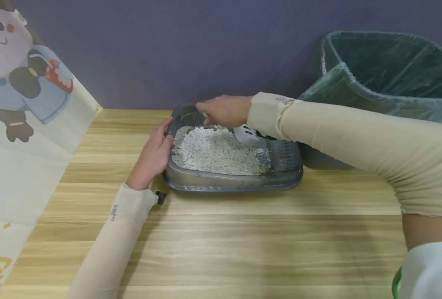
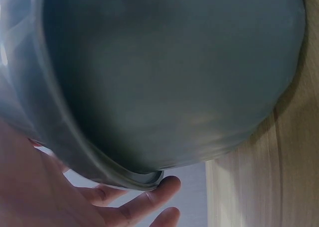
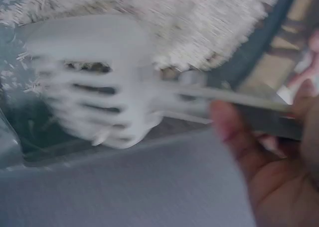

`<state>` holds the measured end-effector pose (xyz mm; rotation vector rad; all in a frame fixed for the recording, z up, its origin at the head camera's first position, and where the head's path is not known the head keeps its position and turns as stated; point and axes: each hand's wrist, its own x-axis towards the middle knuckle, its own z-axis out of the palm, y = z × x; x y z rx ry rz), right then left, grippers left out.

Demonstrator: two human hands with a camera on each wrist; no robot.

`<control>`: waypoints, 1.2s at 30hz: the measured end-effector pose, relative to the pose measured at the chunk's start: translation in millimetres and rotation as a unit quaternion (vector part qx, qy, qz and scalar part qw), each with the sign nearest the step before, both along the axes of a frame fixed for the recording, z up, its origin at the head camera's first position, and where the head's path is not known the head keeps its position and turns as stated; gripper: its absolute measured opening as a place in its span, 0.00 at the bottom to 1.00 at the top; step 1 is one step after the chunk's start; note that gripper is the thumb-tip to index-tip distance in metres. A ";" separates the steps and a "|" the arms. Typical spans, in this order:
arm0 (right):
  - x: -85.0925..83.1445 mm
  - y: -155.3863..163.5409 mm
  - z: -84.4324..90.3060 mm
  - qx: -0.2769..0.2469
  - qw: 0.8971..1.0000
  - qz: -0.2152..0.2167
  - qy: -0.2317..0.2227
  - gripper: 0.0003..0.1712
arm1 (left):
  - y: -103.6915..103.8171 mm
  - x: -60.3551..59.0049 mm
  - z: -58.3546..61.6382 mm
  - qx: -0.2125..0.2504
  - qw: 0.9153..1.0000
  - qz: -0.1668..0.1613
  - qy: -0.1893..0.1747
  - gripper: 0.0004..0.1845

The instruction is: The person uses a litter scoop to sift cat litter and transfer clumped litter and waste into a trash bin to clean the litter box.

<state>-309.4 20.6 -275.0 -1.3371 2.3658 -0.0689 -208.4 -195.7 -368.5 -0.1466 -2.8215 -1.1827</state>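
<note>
A grey litter box (image 1: 228, 183) stands on a wood-grain surface against the wall, and pale, grainy litter (image 1: 213, 151) covers much of its floor. My left hand (image 1: 154, 153) grips its left rim, the fingers around the rim's edge in the left wrist view. Reaching over the box's back part, my right hand (image 1: 226, 111) holds a white slotted litter scoop (image 3: 99, 35) by its handle. The scoop head points to the right in the head view, partly hidden under the forearm. In the right wrist view it is blurred, close beside the litter, with a small pale bit on its slots.
A large bin with a green translucent liner (image 1: 333, 91) stands right of the box, just behind my right forearm. The dark wall (image 1: 168, 54) runs along the back. A cartoon-printed panel (image 1: 4, 166) borders the wooden surface (image 1: 243, 249) on the left.
</note>
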 end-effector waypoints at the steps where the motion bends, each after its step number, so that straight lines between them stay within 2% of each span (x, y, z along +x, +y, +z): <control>1: 1.1 -0.3 4.6 -0.032 0.999 0.011 0.001 0.04 | 0.2 -0.1 0.1 -0.001 1.000 0.001 0.000 0.28; 5: 7.8 -3.7 14.1 -0.120 0.992 0.046 0.010 0.05 | 0.6 -0.8 -0.3 -0.004 1.000 0.001 -0.001 0.28; 11: 18.0 -5.3 20.2 -0.182 0.979 0.086 0.039 0.04 | -2.4 0.1 -1.1 -0.001 1.000 -0.002 -0.003 0.28; 17: 26.3 15.0 37.2 -0.228 0.967 0.076 0.090 0.11 | -2.7 -0.2 -1.3 -0.001 1.000 -0.004 0.005 0.28; 21: 31.7 40.4 36.9 -0.284 0.950 0.020 0.128 0.14 | -0.8 -0.6 -0.8 -0.002 1.000 -0.008 0.006 0.28; 27: 48.0 81.2 5.1 -0.326 0.930 -0.110 0.130 0.15 | 0.0 -2.8 -1.8 -0.005 1.000 -0.011 0.005 0.28; 30: 60.1 99.5 -3.5 -0.295 0.930 -0.170 0.141 0.14 | -0.7 -4.1 -3.2 -0.004 1.000 -0.010 0.006 0.28; 32: 67.5 109.3 -4.2 -0.261 0.932 -0.195 0.158 0.14 | -1.3 -4.1 -3.4 -0.004 1.000 -0.010 0.009 0.28; 36: 75.5 121.1 2.1 -0.225 0.932 -0.207 0.195 0.14 | -1.9 -3.1 -2.2 -0.004 1.000 -0.008 0.016 0.28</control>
